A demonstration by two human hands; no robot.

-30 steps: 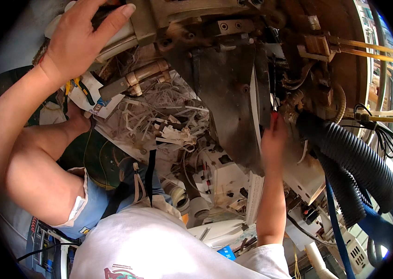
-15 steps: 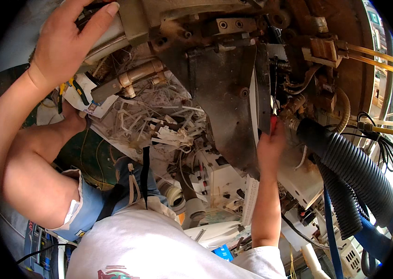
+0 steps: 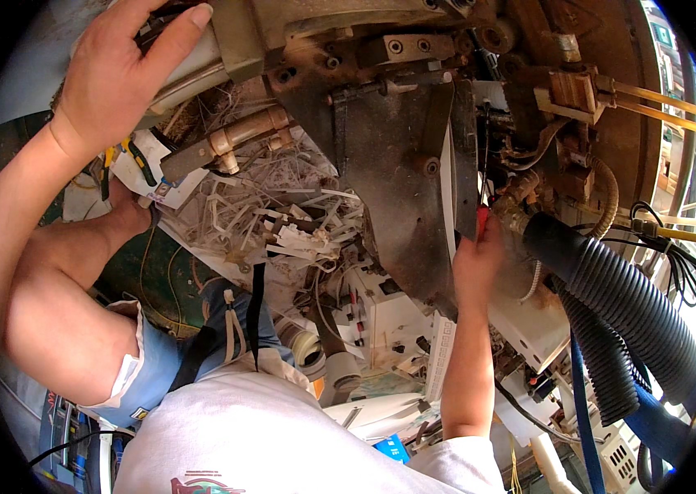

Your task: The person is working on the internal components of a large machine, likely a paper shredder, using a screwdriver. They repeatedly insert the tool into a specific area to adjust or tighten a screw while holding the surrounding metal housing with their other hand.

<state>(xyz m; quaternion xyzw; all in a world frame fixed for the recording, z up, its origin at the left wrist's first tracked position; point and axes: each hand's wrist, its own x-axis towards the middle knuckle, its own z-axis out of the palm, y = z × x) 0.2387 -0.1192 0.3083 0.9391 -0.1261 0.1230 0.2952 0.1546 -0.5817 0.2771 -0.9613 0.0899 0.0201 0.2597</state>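
Note:
In my right hand (image 3: pixel 477 257) is a red-handled screwdriver (image 3: pixel 482 221), gripped with closed fingers. Its thin shaft points up beside the dark metal plate (image 3: pixel 405 189), among the machine's fittings; its tip cannot be made out. At the upper left my left hand (image 3: pixel 109 78) lies against the machine frame (image 3: pixel 237 37), thumb stretched away from the fingers. Those fingers run partly past the picture's top edge. Nothing shows in that hand.
Thick black corrugated hoses (image 3: pixel 611 288) and yellow tubes (image 3: pixel 661 107) crowd the right side. Below the machine lies a heap of pale plastic scraps (image 3: pixel 298 235). Pliers with yellow-and-black handles (image 3: pixel 138 160) lie at left, near my bare leg (image 3: pixel 76 305). A metal cylinder (image 3: pixel 245 136) juts above the scraps.
My right hand has shifted slightly left with the screwdriver, and more of its red handle and shaft shows. My left hand has stayed in place.

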